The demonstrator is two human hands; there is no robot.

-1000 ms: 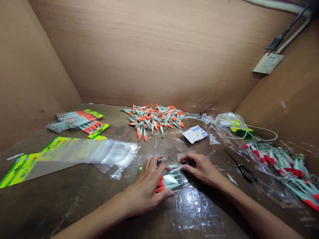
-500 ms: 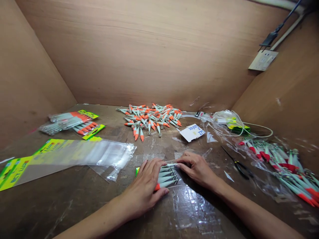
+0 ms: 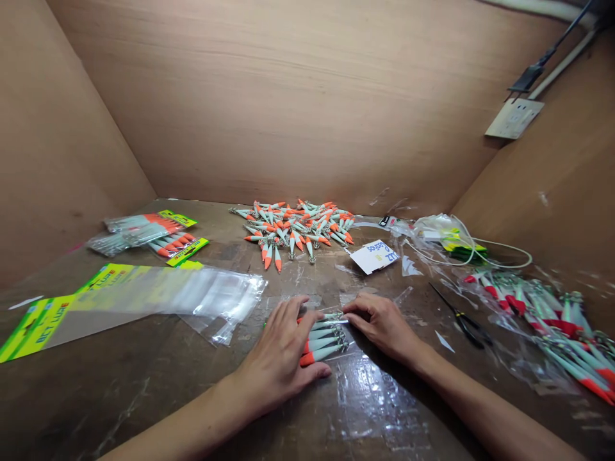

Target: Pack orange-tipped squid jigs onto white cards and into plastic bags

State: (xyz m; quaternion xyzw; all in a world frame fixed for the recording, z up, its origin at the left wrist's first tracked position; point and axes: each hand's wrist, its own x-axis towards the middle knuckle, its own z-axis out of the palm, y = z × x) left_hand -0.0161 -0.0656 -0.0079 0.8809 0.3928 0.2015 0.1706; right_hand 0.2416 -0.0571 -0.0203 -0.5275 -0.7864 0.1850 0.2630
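In front of me lies a clear plastic bag holding a row of squid lures, pale bodied with orange tips and metal hook crowns pointing right. My left hand lies over the orange ends, fingers stretched across the packet and thumb along its near side. It covers most of the bag's left part. At the hook end, my right hand pinches the far right edge of the plastic bag between thumb and forefinger. A thin white line of plastic shows at those fingertips.
Loose orange-tipped lures are heaped at the back. Filled packets and printed bags lie left. To the right are a white card, pliers, a white cord and red-tipped lures.
My left hand has shifted slightly over the packet, hiding most of its green header. My right hand keeps its pinch at the hook end. The whole view has shifted a little.
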